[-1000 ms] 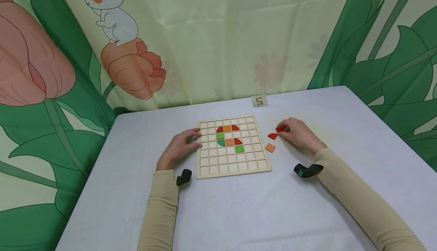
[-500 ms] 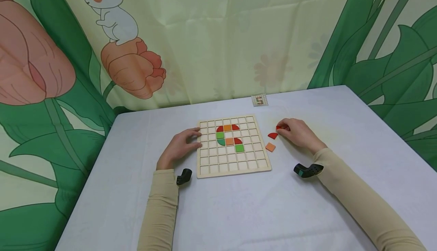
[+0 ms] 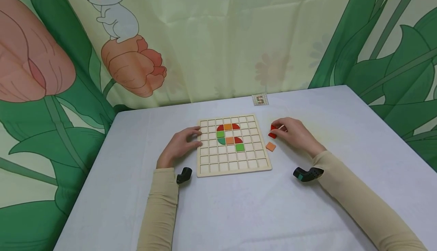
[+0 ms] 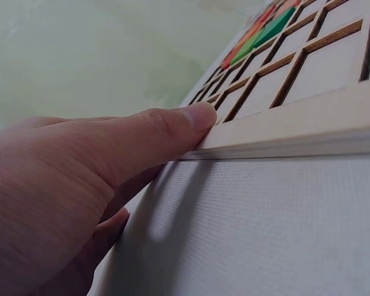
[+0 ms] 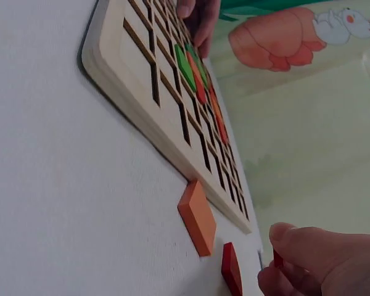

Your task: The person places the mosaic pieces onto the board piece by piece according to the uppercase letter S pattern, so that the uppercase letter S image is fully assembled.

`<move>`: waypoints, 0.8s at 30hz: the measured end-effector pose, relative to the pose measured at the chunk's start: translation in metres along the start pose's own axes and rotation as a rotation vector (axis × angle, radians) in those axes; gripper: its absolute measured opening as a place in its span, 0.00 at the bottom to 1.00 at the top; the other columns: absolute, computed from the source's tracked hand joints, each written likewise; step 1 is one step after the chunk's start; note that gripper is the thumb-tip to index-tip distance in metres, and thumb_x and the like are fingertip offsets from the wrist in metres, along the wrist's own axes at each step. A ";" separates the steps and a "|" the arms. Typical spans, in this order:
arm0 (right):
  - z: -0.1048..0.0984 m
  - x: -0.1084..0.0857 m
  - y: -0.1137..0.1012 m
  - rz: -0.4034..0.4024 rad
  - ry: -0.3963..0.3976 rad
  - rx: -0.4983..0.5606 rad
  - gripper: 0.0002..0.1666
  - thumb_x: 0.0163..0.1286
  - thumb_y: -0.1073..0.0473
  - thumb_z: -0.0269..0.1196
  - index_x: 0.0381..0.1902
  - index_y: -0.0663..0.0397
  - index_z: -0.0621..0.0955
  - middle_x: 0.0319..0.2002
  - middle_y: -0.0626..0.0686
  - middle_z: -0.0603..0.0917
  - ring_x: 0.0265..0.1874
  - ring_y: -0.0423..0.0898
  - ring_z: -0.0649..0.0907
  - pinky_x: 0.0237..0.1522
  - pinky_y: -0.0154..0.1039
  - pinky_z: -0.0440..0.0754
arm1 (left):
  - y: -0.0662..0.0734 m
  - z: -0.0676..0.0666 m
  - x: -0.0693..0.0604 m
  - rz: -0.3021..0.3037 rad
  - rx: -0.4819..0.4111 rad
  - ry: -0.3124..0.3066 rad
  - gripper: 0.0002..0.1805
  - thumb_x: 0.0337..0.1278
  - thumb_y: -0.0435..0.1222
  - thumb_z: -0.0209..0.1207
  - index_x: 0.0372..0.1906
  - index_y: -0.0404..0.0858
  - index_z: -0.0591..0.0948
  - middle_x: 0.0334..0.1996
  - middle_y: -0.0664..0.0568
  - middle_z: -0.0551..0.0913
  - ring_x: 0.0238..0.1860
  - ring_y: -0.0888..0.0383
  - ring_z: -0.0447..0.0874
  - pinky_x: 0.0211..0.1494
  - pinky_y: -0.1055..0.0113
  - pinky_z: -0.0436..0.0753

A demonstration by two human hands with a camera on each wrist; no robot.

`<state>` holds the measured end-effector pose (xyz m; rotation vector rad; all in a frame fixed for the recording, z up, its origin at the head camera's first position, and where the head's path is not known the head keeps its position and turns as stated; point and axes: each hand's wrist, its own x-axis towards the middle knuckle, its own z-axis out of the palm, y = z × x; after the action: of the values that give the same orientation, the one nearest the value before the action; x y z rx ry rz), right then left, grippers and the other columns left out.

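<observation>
Presently, the right hand (image 3: 295, 132) pinches a red piece (image 5: 277, 258) just right of the grid board (image 3: 243, 165), whose left edge the spread left hand (image 3: 179, 143) touches; presumably light and rigid, the piece is best gripped by its edges.

Left grip (image 3: 181, 142) relaxed, thumb (image 4: 163, 128) extended; right grip (image 3: 291, 130) curled in pinch.

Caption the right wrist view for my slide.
The right hand pinches a red piece; another red piece and an orange tile lie beside the gridded wooden board.
</observation>
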<state>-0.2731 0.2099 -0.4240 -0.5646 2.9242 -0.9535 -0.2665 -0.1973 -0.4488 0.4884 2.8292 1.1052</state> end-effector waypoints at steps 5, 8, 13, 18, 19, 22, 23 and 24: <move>0.008 -0.002 -0.016 -0.066 -0.004 0.016 0.16 0.67 0.60 0.65 0.50 0.62 0.83 0.44 0.56 0.84 0.38 0.48 0.82 0.41 0.43 0.80 | 0.001 0.000 0.000 0.009 0.012 0.006 0.23 0.56 0.39 0.69 0.56 0.36 0.81 0.67 0.49 0.72 0.71 0.50 0.63 0.74 0.54 0.60; 0.016 -0.005 -0.028 -0.120 -0.022 0.032 0.15 0.66 0.61 0.66 0.50 0.61 0.83 0.42 0.54 0.83 0.36 0.46 0.80 0.38 0.40 0.79 | 0.001 0.000 0.000 0.010 0.016 0.008 0.23 0.55 0.39 0.69 0.56 0.36 0.81 0.67 0.49 0.72 0.71 0.50 0.63 0.74 0.54 0.61; 0.033 -0.014 -0.053 -0.251 -0.084 0.027 0.15 0.65 0.60 0.68 0.49 0.58 0.84 0.40 0.49 0.82 0.36 0.42 0.79 0.39 0.38 0.79 | 0.000 0.001 0.001 0.004 0.009 0.008 0.23 0.56 0.39 0.69 0.56 0.36 0.81 0.68 0.50 0.72 0.72 0.50 0.62 0.74 0.54 0.60; 0.048 -0.022 -0.076 -0.336 -0.127 -0.041 0.13 0.65 0.60 0.68 0.47 0.58 0.86 0.40 0.49 0.83 0.39 0.42 0.79 0.40 0.37 0.79 | -0.001 0.001 0.001 0.004 0.006 0.010 0.24 0.55 0.39 0.69 0.56 0.36 0.81 0.67 0.50 0.72 0.72 0.50 0.62 0.74 0.54 0.60; 0.050 -0.024 -0.079 -0.341 -0.129 -0.056 0.12 0.64 0.61 0.68 0.46 0.57 0.86 0.40 0.49 0.83 0.38 0.42 0.79 0.39 0.36 0.79 | -0.001 0.001 0.001 0.004 0.007 0.010 0.24 0.55 0.39 0.69 0.56 0.36 0.81 0.67 0.50 0.72 0.72 0.50 0.63 0.74 0.54 0.60; 0.055 -0.025 -0.086 -0.339 -0.128 -0.082 0.11 0.64 0.63 0.67 0.44 0.57 0.86 0.37 0.48 0.82 0.35 0.41 0.78 0.37 0.34 0.78 | 0.000 0.001 0.001 0.007 0.011 0.007 0.24 0.55 0.39 0.69 0.57 0.36 0.81 0.67 0.50 0.72 0.72 0.50 0.63 0.74 0.54 0.61; 0.057 -0.026 -0.087 -0.333 -0.125 -0.083 0.11 0.63 0.64 0.67 0.44 0.57 0.86 0.36 0.48 0.82 0.34 0.41 0.77 0.36 0.34 0.78 | 0.000 0.001 0.001 0.008 0.013 0.007 0.24 0.55 0.39 0.69 0.57 0.36 0.81 0.67 0.49 0.72 0.71 0.50 0.63 0.74 0.54 0.61; 0.058 -0.025 -0.088 -0.328 -0.122 -0.080 0.10 0.63 0.64 0.67 0.43 0.58 0.86 0.35 0.47 0.81 0.33 0.41 0.77 0.36 0.34 0.78 | 0.000 0.001 0.001 0.010 0.013 0.007 0.24 0.55 0.39 0.69 0.57 0.36 0.81 0.67 0.49 0.72 0.71 0.50 0.63 0.74 0.54 0.61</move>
<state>-0.2130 0.1199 -0.4234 -1.0917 2.8227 -0.7909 -0.2673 -0.1967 -0.4493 0.5021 2.8448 1.0925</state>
